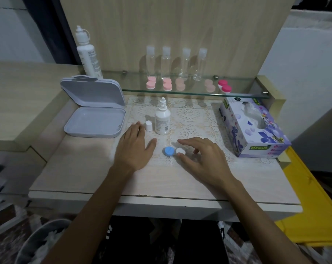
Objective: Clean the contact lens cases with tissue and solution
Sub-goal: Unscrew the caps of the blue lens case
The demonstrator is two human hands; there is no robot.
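Wooden table point(81, 168) with a lace mat point(195, 119): a blue-and-white lens case point(173, 151) lies between the hands. Left hand point(134, 147) rests flat, fingers straight. Right hand point(203, 157) hovers, fingers spread, thumb touching the white cap. Uncapped solution bottle point(162, 119) stands behind; tissue box point(252, 128) at right.

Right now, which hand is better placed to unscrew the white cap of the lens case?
The right hand: its fingers already surround the white cap of the lens case. The left hand lies flat beside it.
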